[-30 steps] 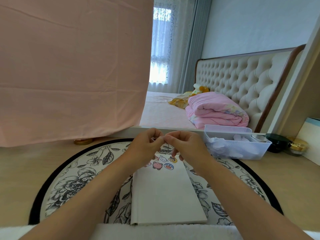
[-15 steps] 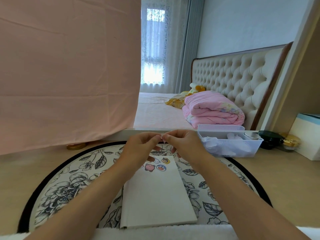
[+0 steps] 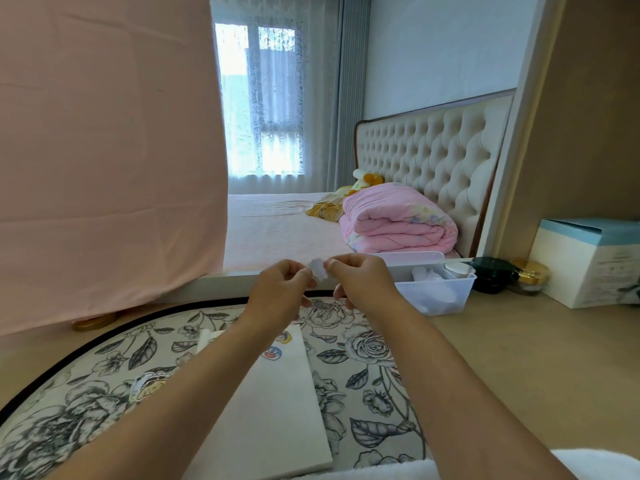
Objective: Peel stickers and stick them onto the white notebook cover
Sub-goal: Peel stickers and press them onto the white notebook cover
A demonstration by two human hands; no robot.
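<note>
1. Grip state: the left hand point(image 3: 280, 289) and the right hand point(image 3: 363, 285) are raised side by side, their fingertips meeting. Both pinch one small pale sticker point(image 3: 318, 271) between thumb and forefinger, and the other fingers are curled under. Whether the backing has come free cannot be told; the piece is too small and blurred.
2. Location of target: the white notebook cover point(image 3: 277, 403) lies flat on the round floral mat point(image 3: 363, 358), below the pinch and on the person's side of it. The sticker is held in the air over the far end of the cover and does not touch it.
3. Long axis: the notebook runs lengthwise from the person outward, leaning slightly to the left at the far end. Two applied stickers point(image 3: 272, 352) sit near that far end, and the near stretch of the cover is bare where it shows.
4. Nearer hand: the left forearm crosses directly above the cover. The right hand hangs above the far right corner, toward the mat.
5. Judgement: placing will require a downward move, drawn back toward the person along the long axis and clear of the applied stickers. Either hand could carry it.
6. Other items: one loose sticker point(image 3: 150, 381) lies on the mat left of the notebook. A clear plastic tray point(image 3: 446, 292) stands beyond the right hand.
</note>
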